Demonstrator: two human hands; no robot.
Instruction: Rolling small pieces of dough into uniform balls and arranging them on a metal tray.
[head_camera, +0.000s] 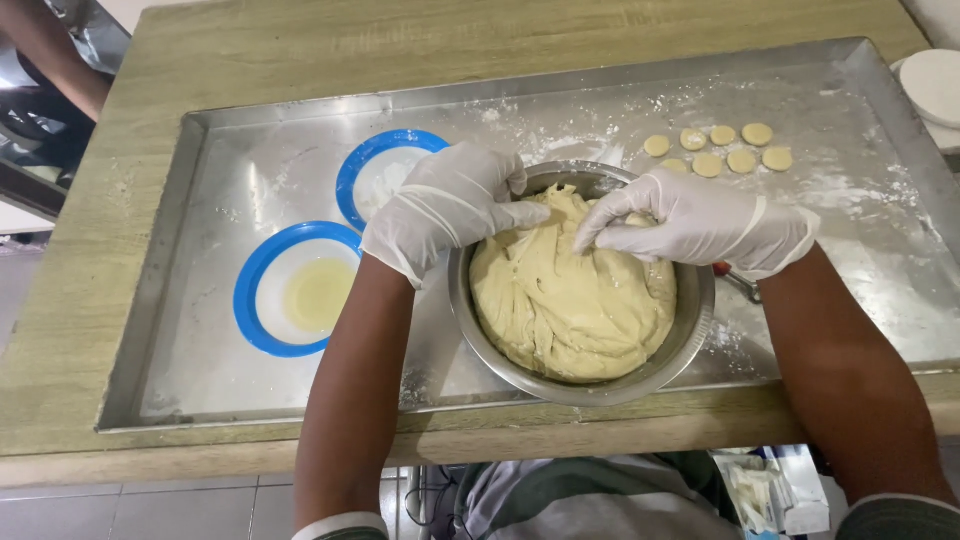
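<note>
A steel bowl (690, 335) holds a large mass of pale yellow dough (570, 300) at the near edge of a big metal tray (200, 380). My left hand (445, 205), in a white glove, rests on the bowl's far left rim with its fingers on the dough. My right hand (700, 220), also gloved, pinches the dough's top near the far right rim. Several small flat dough discs (715, 150) lie on the floured tray behind the bowl.
Two blue-rimmed white bowls stand left of the steel bowl: the near bowl (295, 290) holds pale yellow liquid, the far bowl (385, 175) holds white flour. A white round lid (935, 85) sits at the far right. The tray lies on a wooden table (60, 330).
</note>
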